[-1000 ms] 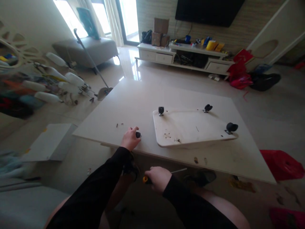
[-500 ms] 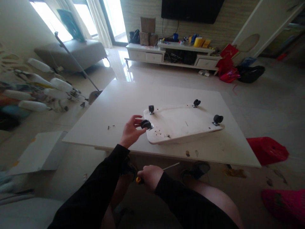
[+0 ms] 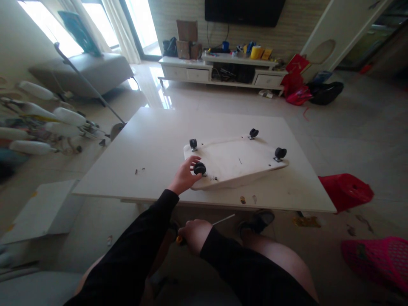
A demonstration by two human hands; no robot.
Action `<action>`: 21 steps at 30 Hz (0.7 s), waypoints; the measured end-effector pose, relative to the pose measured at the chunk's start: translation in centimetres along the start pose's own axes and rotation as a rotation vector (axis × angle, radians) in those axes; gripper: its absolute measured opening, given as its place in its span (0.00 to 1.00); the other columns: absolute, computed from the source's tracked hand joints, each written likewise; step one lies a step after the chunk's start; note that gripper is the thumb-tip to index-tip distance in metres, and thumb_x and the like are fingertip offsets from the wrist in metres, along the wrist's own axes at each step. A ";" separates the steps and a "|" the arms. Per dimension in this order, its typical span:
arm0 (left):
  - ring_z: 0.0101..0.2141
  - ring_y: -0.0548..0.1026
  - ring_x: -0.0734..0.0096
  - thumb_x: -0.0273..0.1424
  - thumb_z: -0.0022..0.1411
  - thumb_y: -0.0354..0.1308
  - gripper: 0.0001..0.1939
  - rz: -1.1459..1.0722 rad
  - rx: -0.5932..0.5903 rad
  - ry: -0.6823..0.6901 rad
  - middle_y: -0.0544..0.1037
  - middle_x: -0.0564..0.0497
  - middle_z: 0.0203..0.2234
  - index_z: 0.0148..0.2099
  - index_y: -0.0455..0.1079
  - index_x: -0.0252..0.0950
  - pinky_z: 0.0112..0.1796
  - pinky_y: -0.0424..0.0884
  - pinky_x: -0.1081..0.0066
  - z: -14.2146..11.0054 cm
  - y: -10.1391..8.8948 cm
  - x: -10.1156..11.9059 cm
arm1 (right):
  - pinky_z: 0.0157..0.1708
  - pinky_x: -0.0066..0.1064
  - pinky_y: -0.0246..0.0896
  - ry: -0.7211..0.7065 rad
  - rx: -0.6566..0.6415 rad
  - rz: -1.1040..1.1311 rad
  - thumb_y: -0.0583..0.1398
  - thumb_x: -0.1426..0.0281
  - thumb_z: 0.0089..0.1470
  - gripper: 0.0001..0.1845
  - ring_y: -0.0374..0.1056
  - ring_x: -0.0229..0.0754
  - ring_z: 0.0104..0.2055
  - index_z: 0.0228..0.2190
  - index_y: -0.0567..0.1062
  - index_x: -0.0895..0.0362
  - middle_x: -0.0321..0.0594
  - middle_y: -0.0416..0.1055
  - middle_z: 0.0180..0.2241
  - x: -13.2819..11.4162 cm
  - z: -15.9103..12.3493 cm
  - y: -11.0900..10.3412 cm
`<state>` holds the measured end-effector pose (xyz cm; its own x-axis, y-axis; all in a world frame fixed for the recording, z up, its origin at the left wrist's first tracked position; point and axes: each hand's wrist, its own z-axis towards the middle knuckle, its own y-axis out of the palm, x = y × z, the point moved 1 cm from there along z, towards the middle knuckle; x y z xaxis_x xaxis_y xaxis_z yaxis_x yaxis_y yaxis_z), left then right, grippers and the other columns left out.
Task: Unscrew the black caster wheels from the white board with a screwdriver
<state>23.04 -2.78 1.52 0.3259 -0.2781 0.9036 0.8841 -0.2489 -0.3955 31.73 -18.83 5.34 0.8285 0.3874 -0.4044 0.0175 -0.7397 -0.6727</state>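
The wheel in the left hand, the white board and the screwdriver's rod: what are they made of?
Black caster wheel: probably hard plastic, from its dark, faintly shiny rounded sides. White board: smooth-looking, pale and dull, perhaps plastic or painted wood. Screwdriver shaft: likely metal, being thin, straight and pale grey.

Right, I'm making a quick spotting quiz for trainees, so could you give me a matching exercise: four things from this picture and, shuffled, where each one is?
Things
1. Caster nearest the person
2. Screwdriver
3. Two small dark pieces
4. Pink basket

Places
A. On the table, left of the white board
B. In the right hand
C. On the floor, at the picture's right edge
D. In the left hand, at the white board's near left corner

Pairs: 1-D, 2-B, 3-A, 4-C
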 end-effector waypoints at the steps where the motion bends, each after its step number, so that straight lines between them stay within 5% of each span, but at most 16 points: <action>1: 0.47 0.80 0.61 0.23 0.54 0.66 0.25 0.034 -0.002 0.018 0.79 0.46 0.49 0.55 0.72 0.40 0.47 0.81 0.58 0.0 0.1 0.1 | 0.50 0.42 0.80 0.001 0.002 0.001 0.64 0.70 0.59 0.23 0.81 0.57 0.56 0.56 0.80 0.50 0.48 0.82 0.54 0.0 -0.1 -0.1; 11: 0.51 0.77 0.59 0.26 0.60 0.68 0.26 0.280 -0.016 0.231 0.74 0.45 0.53 0.60 0.73 0.41 0.58 0.77 0.53 -0.3 0.3 0.3 | 0.51 0.45 0.81 0.016 0.003 0.025 0.64 0.74 0.59 0.23 0.81 0.59 0.57 0.55 0.81 0.53 0.49 0.82 0.54 -0.1 -1.2 -0.6; 21: 0.61 0.73 0.51 0.27 0.61 0.68 0.28 0.350 -0.036 0.195 0.71 0.41 0.60 0.63 0.72 0.42 0.65 0.69 0.46 -0.4 0.0 1.3 | 0.51 0.45 0.81 0.018 -0.018 0.026 0.63 0.71 0.61 0.22 0.81 0.58 0.58 0.56 0.80 0.52 0.48 0.82 0.55 0.0 -1.6 -0.7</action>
<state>23.34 -3.50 2.66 0.5327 -0.5223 0.6660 0.7175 -0.1386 -0.6826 32.63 -19.18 6.81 0.8386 0.3582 -0.4104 0.0058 -0.7592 -0.6509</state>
